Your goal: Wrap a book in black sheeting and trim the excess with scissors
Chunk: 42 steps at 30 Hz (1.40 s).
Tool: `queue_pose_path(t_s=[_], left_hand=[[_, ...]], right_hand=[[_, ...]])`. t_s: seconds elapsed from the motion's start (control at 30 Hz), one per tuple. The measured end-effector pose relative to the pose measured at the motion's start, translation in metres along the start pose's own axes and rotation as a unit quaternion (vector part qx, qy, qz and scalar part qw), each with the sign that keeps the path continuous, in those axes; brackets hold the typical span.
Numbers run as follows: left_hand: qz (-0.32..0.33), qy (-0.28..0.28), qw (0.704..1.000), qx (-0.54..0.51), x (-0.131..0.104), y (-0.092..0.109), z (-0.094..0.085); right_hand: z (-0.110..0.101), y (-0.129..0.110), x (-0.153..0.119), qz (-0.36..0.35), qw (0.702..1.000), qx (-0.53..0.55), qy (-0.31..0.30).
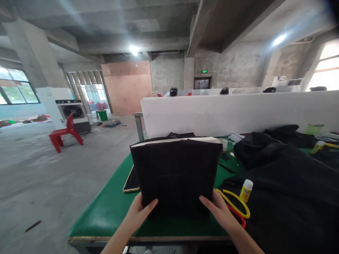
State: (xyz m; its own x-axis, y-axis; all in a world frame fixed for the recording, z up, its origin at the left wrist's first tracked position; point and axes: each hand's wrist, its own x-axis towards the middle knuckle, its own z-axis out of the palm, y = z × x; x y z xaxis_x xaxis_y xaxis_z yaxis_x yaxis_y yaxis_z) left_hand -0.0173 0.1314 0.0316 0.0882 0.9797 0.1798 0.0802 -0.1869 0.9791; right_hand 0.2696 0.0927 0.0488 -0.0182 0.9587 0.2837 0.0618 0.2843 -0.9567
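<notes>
A flat, book-like black-covered piece (174,176) stands upright in front of me, with a pale edge showing along its top. My left hand (141,210) grips its lower left side, thumb on the near face and fingers hidden behind. On the lower right side, my right hand (217,208) holds it the same way. A phone (131,180) lies partly covered behind the piece's left side. Close to my right hand are yellow and red looped handles (245,208), apparently of scissors. A small yellow bottle with a white cap (246,190) stands beside them.
The green table (97,215) has its left edge beside the concrete floor. Black fabric (288,183) is heaped across the right side. A white partition (238,111) runs along the back, with heads of people beyond. A red chair (66,134) and air cooler (72,113) stand left.
</notes>
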Motion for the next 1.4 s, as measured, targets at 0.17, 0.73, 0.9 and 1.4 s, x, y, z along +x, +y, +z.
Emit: queue_pose_path(t_s=[0.17,0.73,0.9,1.4], left_hand=[[0.044,0.059,0.997,-0.035,0.008,0.029,0.0],[0.091,0.061,0.991,-0.074,0.02,0.081,-0.001],[0.081,0.066,0.991,-0.087,0.019,0.079,0.0],[0.053,0.087,0.99,-0.102,0.018,0.079,0.0]], right_hand=[[0.01,-0.033,0.005,-0.026,0.996,0.046,0.074],[-0.004,-0.1,0.036,-0.19,0.979,0.005,0.068],[-0.035,-0.158,0.065,-0.262,0.963,0.054,0.023],[-0.024,-0.269,0.145,-0.017,0.84,-0.369,-0.397]])
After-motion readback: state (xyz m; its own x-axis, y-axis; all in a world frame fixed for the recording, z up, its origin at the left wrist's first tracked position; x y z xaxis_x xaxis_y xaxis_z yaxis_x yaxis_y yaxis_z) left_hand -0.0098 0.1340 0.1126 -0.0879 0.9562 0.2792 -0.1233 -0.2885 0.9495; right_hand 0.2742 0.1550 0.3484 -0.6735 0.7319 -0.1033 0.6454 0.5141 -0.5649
